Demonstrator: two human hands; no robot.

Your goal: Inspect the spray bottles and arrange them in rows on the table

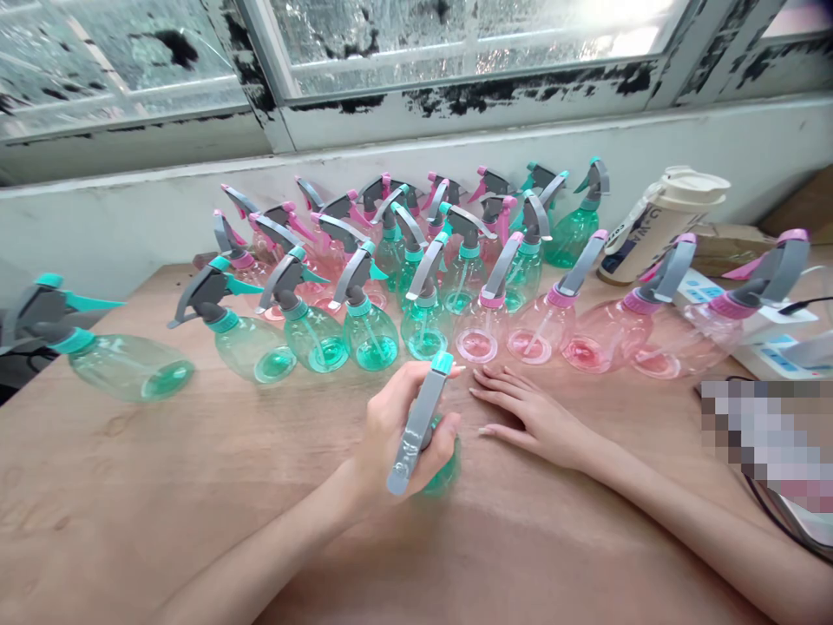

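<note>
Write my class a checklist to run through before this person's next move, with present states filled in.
1. Left hand gripping the green spray bottle: ok, closed around it.
2. Right hand free: ok, open on the table, holding nothing.
3. Front-row bottles standing: ok.
4. Held bottle in full view: not ok, the hand covers much of it.
5. Held bottle's trigger position: cannot tell, hidden.
</note>
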